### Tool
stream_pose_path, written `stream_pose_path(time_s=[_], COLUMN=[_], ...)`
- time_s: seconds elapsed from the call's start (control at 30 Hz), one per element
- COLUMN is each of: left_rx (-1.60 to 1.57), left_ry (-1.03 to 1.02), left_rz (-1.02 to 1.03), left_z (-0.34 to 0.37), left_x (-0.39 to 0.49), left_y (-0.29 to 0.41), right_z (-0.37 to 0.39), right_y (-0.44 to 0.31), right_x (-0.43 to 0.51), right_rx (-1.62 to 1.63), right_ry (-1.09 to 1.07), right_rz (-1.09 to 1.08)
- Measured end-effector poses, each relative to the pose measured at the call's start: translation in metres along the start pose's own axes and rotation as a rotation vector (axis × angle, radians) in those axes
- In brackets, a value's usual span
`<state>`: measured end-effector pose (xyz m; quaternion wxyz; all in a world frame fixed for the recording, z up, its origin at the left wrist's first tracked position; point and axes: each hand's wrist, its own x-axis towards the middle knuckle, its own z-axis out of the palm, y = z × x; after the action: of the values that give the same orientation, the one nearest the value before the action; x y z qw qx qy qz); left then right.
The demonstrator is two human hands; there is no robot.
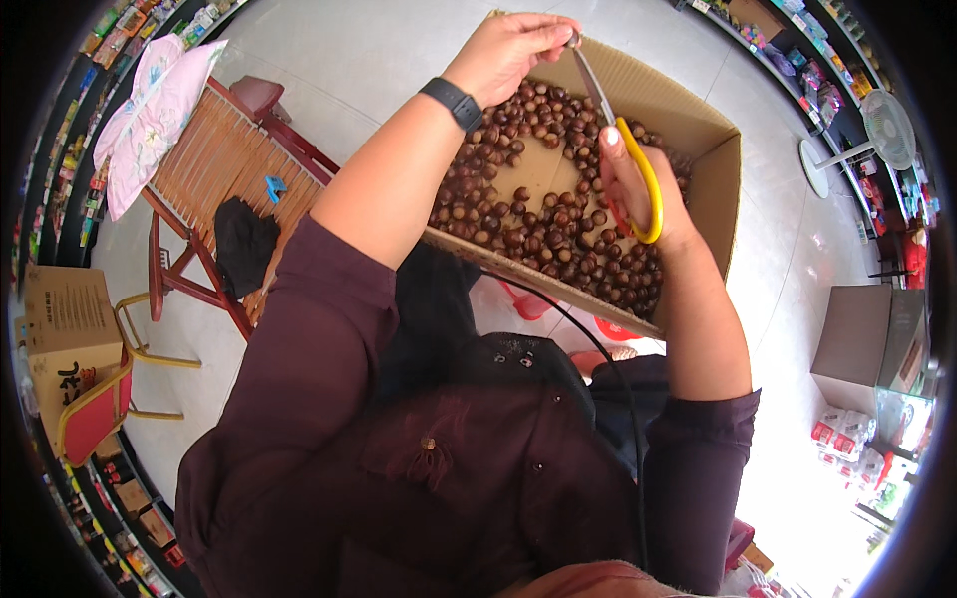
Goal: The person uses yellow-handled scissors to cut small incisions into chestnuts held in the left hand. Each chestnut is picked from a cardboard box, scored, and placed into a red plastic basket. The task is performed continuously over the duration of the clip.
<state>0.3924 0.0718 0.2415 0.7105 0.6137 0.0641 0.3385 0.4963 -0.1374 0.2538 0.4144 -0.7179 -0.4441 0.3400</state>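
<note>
My left hand (516,56) is over the far edge of a cardboard box (710,172) and pinches a small dark brown nut (573,39) between thumb and fingertips. My right hand (635,187) grips scissors (649,179) with yellow and red handles; their thumb side faces up. The blade tips touch or almost touch the nut, and the blades look closed or nearly so. Many round, glossy brown nuts (561,224) with pale spots lie below in the box, around a patch of bare cardboard bottom.
A slatted wooden recliner (224,157) at the left bears a black cloth (243,247), a blue clip (275,189) and a pink pillow (157,112). A red chair (93,411) and a carton (75,306) stand nearby. A white fan (886,131) and stocked shelves (807,60) are at the right.
</note>
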Motion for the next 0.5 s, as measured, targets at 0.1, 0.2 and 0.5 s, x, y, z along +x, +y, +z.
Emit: stream_pose_path(time_s=[0.1, 0.2, 0.5], left_rx=[0.113, 0.001, -0.389], left_ry=[0.087, 0.171, 0.29], left_rz=[0.04, -0.045, -0.083], left_z=[0.004, 0.007, -0.04], left_x=[0.002, 0.005, 0.016], left_y=[-0.005, -0.012, -0.022], right_z=[0.0, -0.002, -0.009], right_y=[0.0, 0.0, 0.002], right_x=[0.004, 0.007, 0.003], right_rx=[-0.078, -0.316, -0.661], right_ry=[0.074, 0.101, 0.147], right_rz=[0.005, -0.027, 0.104])
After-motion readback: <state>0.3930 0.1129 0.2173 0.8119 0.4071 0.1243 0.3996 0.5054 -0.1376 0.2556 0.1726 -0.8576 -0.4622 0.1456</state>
